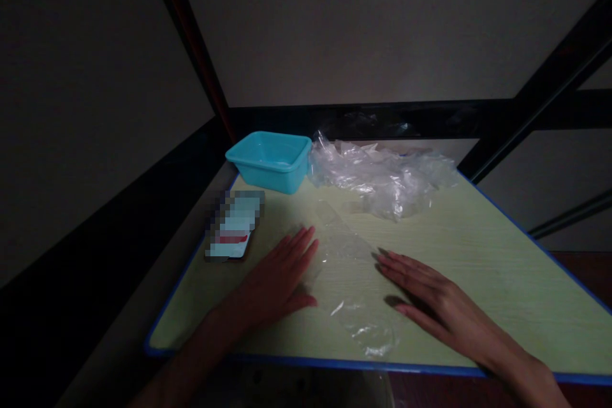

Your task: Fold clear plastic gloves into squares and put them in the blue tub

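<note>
A clear plastic bag [351, 255] lies spread on the pale table between my hands, its lower end near the front edge. My left hand [282, 277] rests palm down at the bag's left side, fingers stretched and a little apart, the thumb pointing right. On the other side, my right hand [430, 293] is held flat with fingers extended to the left, the fingertips close to the bag's right edge. Neither hand grips anything. Whether the right fingertips touch the bag is hard to tell.
A turquoise plastic basin [272, 162] stands at the back left. Beside it, a heap of crumpled clear bags [382, 175] covers the back of the table. A phone with a blurred screen [234, 226] lies near the left edge. Blue trim [287, 361] borders the table.
</note>
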A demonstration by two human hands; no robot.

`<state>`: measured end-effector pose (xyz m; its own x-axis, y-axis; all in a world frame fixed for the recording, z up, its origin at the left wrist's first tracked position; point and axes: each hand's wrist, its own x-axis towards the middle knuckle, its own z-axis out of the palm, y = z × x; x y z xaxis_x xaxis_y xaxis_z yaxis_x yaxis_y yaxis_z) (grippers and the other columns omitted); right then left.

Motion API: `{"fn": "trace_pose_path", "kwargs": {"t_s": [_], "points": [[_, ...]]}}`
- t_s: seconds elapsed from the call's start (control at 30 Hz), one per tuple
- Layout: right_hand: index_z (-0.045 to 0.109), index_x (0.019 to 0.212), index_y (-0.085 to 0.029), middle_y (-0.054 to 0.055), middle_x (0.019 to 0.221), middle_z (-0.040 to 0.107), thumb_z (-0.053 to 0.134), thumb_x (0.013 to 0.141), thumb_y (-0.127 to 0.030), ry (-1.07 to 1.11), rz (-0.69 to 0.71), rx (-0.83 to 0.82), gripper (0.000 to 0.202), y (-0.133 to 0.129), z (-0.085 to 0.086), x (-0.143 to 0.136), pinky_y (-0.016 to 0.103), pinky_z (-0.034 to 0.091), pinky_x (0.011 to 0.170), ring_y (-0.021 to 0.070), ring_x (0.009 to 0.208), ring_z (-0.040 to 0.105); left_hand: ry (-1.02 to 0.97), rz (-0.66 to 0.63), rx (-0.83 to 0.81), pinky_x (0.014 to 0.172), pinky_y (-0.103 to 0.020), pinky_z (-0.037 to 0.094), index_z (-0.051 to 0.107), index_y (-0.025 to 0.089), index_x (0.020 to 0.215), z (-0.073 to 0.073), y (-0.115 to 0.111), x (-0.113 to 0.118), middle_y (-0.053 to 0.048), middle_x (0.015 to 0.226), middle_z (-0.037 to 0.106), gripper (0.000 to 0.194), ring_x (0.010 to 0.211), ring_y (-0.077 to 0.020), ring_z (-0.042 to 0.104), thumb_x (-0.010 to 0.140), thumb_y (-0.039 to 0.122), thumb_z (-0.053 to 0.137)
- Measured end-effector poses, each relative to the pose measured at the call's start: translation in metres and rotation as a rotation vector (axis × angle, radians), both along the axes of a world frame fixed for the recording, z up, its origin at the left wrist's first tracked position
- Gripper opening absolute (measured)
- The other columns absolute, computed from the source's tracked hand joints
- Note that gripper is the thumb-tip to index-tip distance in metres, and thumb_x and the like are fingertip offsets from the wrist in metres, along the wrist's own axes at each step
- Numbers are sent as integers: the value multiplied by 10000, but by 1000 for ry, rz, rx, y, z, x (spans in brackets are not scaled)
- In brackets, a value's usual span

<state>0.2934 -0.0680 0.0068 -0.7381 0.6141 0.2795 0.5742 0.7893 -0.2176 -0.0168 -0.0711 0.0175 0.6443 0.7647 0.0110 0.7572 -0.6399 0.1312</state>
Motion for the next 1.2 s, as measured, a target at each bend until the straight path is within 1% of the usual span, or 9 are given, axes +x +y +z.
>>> {"fn": "trace_pose_path", "kwargs": {"t_s": [0.1,0.2,0.3,0.4,0.57,0.7,0.83,0.97,1.2], "points": [[270,1415,-132,136,1396,408,480,890,-390,-110,1,33,621,-14,-2,-1,537,421,976,274,1265,413,-69,-125,-75,1122,-407,191,101,118,1437,-5,-29,14,-159,1512,130,850,1398,-254,75,821,524,524],[185,1437,-114,149,1416,367,479,872,-462,-163,-18,72,726,-31,-4,-5,522,424,977,286,1285,380,-95,-232,-129,1132,-389,168,131,105,1437,-6,-43,24,-145,1515,120,866,1397,-253,92,815,629,428],[184,1435,-79,171,1417,359,484,832,-552,-196,-45,153,823,-46,-7,-11,503,429,971,306,1294,363,-88,-264,-137,1133,-399,159,144,104,1437,-5,-46,28,-140,1516,106,879,1395,-265,99,803,637,440],[254,1414,-58,180,1395,399,478,806,-605,-229,-50,248,849,-58,-10,-19,491,426,964,311,1276,390,-69,-262,-97,1130,-395,174,179,97,1427,-6,-48,32,-144,1512,129,846,1392,-264,118,805,566,506],[468,1300,-77,128,1288,549,505,853,-465,-236,-88,412,593,-67,-11,-33,463,459,911,275,1178,502,-52,-213,23,1128,-359,197,270,100,1393,-10,-55,41,-122,1494,227,658,1381,-232,182,876,456,469],[557,1211,-102,94,1227,603,501,872,-384,-214,-39,448,444,-67,-6,-38,450,491,870,258,1122,548,-49,-202,44,1113,-377,248,347,150,1357,-12,-59,42,-98,1479,280,553,1365,-235,239,894,434,449],[552,1210,-118,81,1166,643,481,894,-351,-129,9,422,399,-64,1,-33,424,508,869,227,1076,583,-105,-222,-17,1106,-394,269,363,207,1352,-6,-60,38,-66,1486,274,450,1369,-224,223,933,371,382],[536,1230,-130,79,1110,672,467,907,-299,-20,55,363,372,-54,6,-22,374,515,888,192,1048,605,-145,-246,-121,1106,-391,273,352,210,1365,5,-58,32,-73,1488,265,466,1376,-216,196,913,282,439],[429,1334,-150,95,1232,600,361,923,-167,-10,107,191,416,-21,11,-17,354,523,888,186,1129,562,-227,-287,-199,1109,-344,273,354,165,1372,14,-52,25,-89,1480,277,484,1377,-184,194,895,166,433]]}}
